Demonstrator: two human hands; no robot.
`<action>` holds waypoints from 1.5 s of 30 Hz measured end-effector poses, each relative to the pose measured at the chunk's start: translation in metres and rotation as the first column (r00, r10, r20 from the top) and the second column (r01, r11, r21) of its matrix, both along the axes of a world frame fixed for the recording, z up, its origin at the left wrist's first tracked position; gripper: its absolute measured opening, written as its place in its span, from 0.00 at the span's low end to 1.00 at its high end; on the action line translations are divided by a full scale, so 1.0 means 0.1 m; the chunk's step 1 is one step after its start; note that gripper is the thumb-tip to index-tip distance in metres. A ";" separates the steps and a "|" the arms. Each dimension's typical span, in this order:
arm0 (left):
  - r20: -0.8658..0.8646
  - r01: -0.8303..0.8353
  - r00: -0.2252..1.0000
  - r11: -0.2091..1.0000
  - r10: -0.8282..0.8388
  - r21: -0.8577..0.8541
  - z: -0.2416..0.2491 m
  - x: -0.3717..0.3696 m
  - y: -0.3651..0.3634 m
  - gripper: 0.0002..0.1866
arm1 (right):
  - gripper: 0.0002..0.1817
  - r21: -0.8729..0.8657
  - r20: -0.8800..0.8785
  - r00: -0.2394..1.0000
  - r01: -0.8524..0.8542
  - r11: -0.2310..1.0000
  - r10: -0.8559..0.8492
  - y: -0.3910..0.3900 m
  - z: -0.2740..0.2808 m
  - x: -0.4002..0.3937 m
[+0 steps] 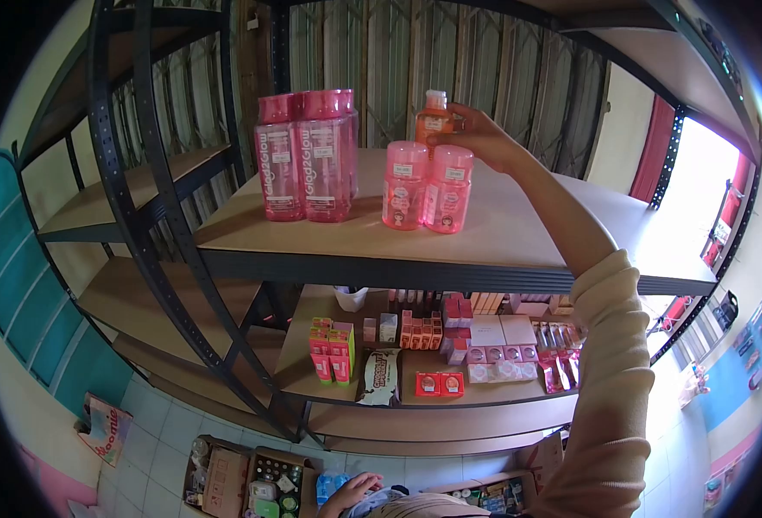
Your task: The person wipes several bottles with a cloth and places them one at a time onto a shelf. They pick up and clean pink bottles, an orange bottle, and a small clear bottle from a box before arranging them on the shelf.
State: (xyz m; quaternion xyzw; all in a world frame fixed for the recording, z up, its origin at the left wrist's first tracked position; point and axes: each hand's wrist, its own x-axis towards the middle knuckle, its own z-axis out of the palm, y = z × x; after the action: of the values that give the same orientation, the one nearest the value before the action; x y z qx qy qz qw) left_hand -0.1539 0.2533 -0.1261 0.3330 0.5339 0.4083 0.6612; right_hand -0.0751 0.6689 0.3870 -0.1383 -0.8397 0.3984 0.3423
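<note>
On the upper shelf, my right hand [476, 138] is closed round an orange bottle [433, 123] with a pale cap, behind two small pink bottles [405, 192] that stand side by side. Tall pink Glad2Glow bottles [326, 164] stand upright to the left of these. Low at the bottom of the view, my left hand [355, 490] is near my body, beside a blue package [330, 486]. Its fingers look curled, but whether anything is in them cannot be made out.
A lower shelf [398, 390] holds green and pink boxes [332, 350], a dark pouch [380, 376], red compacts [440, 384] and several cosmetic packs. Cardboard boxes [227, 475] with goods stand on the floor. Black metal uprights [167, 203] rise at the left.
</note>
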 end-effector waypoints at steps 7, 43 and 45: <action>0.000 0.015 1.000 0.999 -0.015 0.043 -0.03 -0.01 0.03 0.17 | 0.39 -0.056 -0.061 0.994 -0.095 0.994 0.092 0.08 -0.11 -0.04; 0.067 -0.011 0.998 0.999 0.007 0.049 -0.04 0.01 0.07 0.15 | 0.34 -0.056 -0.079 0.992 -0.100 0.993 0.095 0.05 -0.17 -0.05; 0.063 -0.012 0.998 0.999 0.010 0.031 0.01 0.02 0.08 0.16 | 0.35 -0.050 -0.072 0.995 -0.071 0.996 0.068 0.01 -0.18 -0.05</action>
State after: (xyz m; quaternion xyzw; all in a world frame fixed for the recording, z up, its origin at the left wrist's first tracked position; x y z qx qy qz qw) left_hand -0.1523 0.2609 -0.1253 0.3274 0.5081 0.4305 0.6703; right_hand -0.0801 0.6702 0.3695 -0.1038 -0.8205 0.4368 0.3538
